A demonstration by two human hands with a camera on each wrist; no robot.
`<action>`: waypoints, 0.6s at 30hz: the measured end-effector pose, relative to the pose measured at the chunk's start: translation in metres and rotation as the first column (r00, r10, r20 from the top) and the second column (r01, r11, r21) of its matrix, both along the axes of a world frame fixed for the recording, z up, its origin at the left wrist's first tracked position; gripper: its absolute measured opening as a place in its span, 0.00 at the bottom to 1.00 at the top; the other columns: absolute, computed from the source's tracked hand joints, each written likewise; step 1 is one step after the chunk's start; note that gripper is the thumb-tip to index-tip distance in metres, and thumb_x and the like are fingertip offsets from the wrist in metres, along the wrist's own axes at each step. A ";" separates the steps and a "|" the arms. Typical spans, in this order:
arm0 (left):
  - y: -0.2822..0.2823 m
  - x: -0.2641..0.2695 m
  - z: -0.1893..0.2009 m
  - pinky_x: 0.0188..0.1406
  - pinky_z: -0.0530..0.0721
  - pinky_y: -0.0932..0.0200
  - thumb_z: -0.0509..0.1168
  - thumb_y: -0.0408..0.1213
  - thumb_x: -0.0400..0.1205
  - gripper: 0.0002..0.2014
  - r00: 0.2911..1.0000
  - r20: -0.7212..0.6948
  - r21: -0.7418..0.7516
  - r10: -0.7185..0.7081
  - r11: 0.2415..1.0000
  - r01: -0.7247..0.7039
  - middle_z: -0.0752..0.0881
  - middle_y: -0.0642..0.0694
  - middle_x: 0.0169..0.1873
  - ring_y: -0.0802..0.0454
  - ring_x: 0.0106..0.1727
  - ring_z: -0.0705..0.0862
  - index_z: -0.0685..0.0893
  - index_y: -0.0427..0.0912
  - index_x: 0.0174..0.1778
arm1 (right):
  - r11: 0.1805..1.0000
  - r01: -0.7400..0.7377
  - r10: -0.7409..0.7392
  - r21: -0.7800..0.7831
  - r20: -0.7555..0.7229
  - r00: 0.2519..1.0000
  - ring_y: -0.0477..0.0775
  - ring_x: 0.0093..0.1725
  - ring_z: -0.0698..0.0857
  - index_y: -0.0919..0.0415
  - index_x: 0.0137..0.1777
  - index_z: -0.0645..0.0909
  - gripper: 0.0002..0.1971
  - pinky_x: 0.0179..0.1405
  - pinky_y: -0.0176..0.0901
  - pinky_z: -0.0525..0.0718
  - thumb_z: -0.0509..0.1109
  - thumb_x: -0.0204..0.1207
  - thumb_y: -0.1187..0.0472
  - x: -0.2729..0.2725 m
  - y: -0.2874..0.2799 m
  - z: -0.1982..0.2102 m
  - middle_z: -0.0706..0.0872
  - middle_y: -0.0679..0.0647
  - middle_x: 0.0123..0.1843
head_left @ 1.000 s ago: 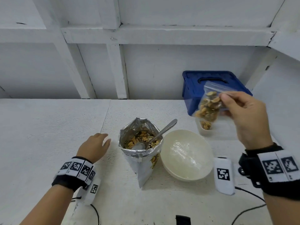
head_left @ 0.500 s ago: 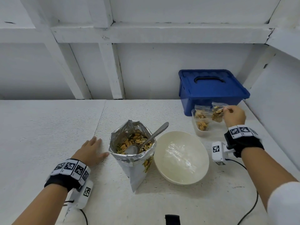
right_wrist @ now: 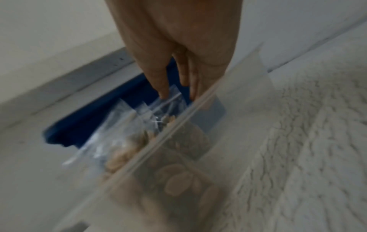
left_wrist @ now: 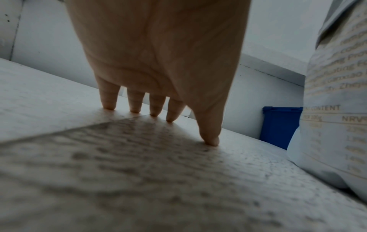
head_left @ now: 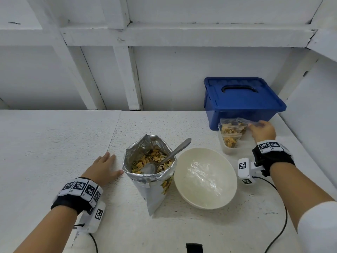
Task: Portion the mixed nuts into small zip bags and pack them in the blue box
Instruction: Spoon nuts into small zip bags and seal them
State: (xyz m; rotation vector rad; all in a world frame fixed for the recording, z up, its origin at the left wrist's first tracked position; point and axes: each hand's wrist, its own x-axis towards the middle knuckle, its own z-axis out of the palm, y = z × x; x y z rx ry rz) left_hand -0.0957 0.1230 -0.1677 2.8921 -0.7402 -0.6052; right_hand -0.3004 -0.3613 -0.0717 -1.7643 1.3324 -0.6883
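The blue box (head_left: 242,101) stood lidded at two o'clock. In front of it, the clear tub (head_left: 230,150) held filled zip bags (head_left: 230,131). The right hand (head_left: 263,130) pinched the newest bag's top (right_wrist: 168,97), setting it in. The left hand (head_left: 104,167) lay flat, empty. Judged next: release, fill another.

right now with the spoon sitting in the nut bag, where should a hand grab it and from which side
Take the spoon by the upper end of its handle, which juts up and to the right past the foil bag's rim, above the white bowl. Its scoop is down in the nuts, so only the handle is free. Coming from the right, over the bowl, probably suits best; the right hand is at the zip bags.
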 end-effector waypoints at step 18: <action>-0.002 -0.001 0.002 0.79 0.56 0.40 0.52 0.74 0.69 0.45 1.000 -0.022 0.009 0.015 1.000 -0.015 0.53 0.46 0.82 0.42 0.82 0.49 0.54 0.55 0.80 | 0.532 -0.839 0.732 0.112 -0.559 0.389 0.53 0.72 0.69 0.53 0.77 0.64 0.32 0.70 0.42 0.68 0.69 0.76 0.46 -0.061 0.183 0.019 0.69 0.53 0.75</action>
